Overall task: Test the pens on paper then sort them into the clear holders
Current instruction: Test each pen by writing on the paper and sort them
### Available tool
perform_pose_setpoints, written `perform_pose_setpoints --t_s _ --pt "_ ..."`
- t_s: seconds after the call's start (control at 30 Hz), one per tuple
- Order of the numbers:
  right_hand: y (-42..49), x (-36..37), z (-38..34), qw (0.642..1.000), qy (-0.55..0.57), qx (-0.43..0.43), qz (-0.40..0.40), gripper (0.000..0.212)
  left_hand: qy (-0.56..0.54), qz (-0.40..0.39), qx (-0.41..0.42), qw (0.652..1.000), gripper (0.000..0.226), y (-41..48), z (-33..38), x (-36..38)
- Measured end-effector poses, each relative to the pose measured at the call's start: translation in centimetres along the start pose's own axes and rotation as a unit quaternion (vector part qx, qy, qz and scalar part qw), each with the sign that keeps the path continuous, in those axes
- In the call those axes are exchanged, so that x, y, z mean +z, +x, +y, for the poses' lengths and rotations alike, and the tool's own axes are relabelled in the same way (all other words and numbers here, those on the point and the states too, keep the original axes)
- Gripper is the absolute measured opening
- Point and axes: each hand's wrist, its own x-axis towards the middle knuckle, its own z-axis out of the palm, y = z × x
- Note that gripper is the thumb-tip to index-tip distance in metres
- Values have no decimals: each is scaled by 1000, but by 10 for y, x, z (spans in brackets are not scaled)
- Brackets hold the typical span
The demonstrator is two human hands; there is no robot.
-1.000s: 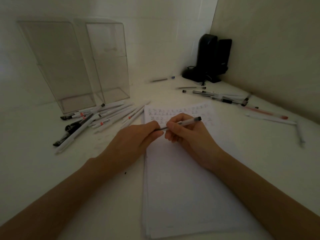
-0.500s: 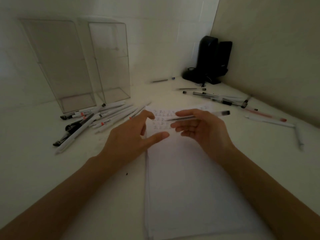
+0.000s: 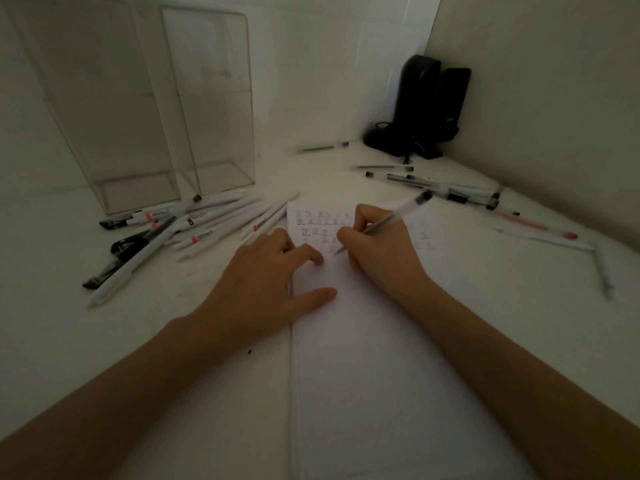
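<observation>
Pinching the pen (image 3: 390, 218), right hand (image 3: 381, 252) has dropped to paper (image 3: 363, 375); left hand (image 3: 263, 285) rests there, fingers (image 3: 306, 252) loose.

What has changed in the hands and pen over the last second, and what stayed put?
The left hand let go of the pen and came down on the left edge of the paper. The right hand kept the pen, tilted it into a writing grip and lowered its tip to the paper. The holders and loose pens stayed put.
</observation>
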Motion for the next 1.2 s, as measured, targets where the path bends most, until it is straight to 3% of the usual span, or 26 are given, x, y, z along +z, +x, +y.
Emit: perform_pose_setpoints --t_s 0.17,0.3,0.83,1.0,1.2 --pt "1 1 2 1000 2 -12 -14 21 -36 9 57 998 51 0 -1 6" --pt "4 4 4 1000 -22 -19 -1 32 -44 9 44 998 51 1 -2 8" --pt "3 3 4 1000 -18 -26 0 37 -54 -2 34 998 56 1 -1 3" --pt "3 2 4 999 -21 -27 -10 25 -59 -3 31 998 57 1 0 2" --pt "2 2 4 999 -24 -19 -23 26 -64 -14 33 997 60 1 0 1"
